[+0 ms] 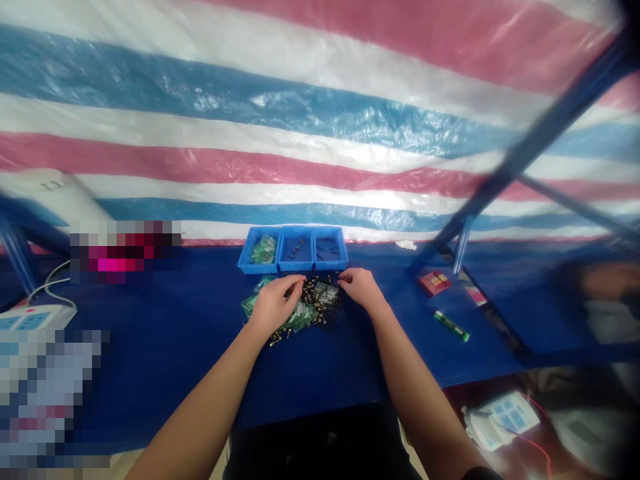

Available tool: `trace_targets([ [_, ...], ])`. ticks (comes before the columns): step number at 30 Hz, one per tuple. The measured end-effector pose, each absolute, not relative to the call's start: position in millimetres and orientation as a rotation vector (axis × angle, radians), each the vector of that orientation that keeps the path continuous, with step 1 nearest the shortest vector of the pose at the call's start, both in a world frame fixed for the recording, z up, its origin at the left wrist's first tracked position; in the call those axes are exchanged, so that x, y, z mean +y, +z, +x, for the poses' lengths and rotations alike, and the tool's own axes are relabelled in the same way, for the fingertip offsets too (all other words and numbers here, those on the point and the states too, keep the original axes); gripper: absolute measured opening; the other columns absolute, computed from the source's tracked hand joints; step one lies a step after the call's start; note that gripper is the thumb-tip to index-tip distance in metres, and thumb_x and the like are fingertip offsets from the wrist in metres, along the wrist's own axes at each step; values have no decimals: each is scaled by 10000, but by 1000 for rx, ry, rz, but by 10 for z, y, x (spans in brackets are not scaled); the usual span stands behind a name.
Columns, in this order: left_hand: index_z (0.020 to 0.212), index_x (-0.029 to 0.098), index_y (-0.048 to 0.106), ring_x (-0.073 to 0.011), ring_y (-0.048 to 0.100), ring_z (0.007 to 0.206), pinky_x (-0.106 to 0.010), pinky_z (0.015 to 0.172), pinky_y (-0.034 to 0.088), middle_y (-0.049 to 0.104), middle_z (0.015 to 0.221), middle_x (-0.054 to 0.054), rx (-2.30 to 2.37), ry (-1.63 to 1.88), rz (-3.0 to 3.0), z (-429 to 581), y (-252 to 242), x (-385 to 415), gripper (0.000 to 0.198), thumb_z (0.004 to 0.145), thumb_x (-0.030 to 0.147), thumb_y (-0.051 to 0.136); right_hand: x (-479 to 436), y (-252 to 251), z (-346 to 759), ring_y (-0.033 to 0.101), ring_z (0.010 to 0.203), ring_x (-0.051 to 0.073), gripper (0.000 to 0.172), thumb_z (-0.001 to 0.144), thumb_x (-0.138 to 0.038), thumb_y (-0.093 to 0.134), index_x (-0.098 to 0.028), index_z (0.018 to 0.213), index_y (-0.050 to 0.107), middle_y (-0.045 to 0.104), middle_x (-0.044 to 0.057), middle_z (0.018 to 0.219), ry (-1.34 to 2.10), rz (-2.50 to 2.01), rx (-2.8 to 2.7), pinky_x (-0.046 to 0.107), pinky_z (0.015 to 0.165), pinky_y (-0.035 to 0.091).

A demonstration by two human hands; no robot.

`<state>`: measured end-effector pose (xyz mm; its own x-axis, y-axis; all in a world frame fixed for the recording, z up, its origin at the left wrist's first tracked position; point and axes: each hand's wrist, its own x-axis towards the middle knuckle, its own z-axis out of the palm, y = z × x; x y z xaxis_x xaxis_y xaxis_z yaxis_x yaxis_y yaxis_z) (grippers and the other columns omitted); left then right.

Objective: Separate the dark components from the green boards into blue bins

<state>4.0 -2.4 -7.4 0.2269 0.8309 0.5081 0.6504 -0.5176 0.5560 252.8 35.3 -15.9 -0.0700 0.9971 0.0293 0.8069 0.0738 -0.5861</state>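
My left hand point(276, 305) is over the left part of a mixed pile of small parts, thumb and forefinger pinched together; what they hold, if anything, is too small to name. At the pile's right edge my right hand point(362, 287) is also closed in a pinch, its contents unclear. The pile holds greenish see-through pieces point(303, 316), brass-coloured and dark screw-like parts point(320, 287). Just behind it stands a blue three-part tray point(295, 268). Green clear pieces point(265, 249) lie in its left compartment, a few small screw-like parts point(297, 249) in the middle, thin dark pieces point(327, 250) in the right.
On the blue table point(190, 353), a red box point(434, 283) and a green tube-like item point(451, 326) lie to the right. A white power strip point(507, 420) sits lower right. A slanted blue frame bar point(500, 177) rises at right. Striped sheeting point(300, 133) hangs behind.
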Motion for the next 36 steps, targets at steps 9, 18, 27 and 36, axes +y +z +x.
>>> trace_targets([
  [9, 1086, 214, 694, -163, 688, 750, -220, 597, 529, 743, 905, -38, 1394, 1172, 2267, 35, -87, -21, 288, 944, 354, 487, 309, -126, 2529, 652, 797, 182, 139, 831, -239, 585, -211, 855, 720, 723, 58, 901, 452, -1728, -1991, 250, 713, 471],
  [18, 1091, 215, 694, -157, 683, 744, -228, 641, 529, 742, 913, -31, 1401, 1159, 2265, 44, -73, -25, 273, 943, 333, 496, 357, -170, 2575, 661, 766, 197, 102, 784, -217, 647, -207, 816, 743, 734, 58, 855, 527, -1670, -1959, 297, 744, 491],
  [27, 1128, 224, 684, -154, 674, 685, -242, 639, 538, 731, 812, -19, 1372, 1155, 2297, 41, -67, -18, 285, 939, 349, 512, 205, -16, 2284, 674, 724, 181, 236, 745, -389, 730, -190, 872, 733, 734, 45, 826, 1122, -1091, -1588, 295, 682, 535],
  [36, 1059, 227, 710, -189, 710, 868, -288, 762, 585, 748, 975, -38, 1237, 1200, 2315, 58, -98, -6, 230, 926, 326, 551, 125, -27, 2020, 612, 565, 127, 264, 637, -368, 826, -181, 766, 691, 688, 10, 698, 1372, -939, -1420, 249, 545, 498],
])
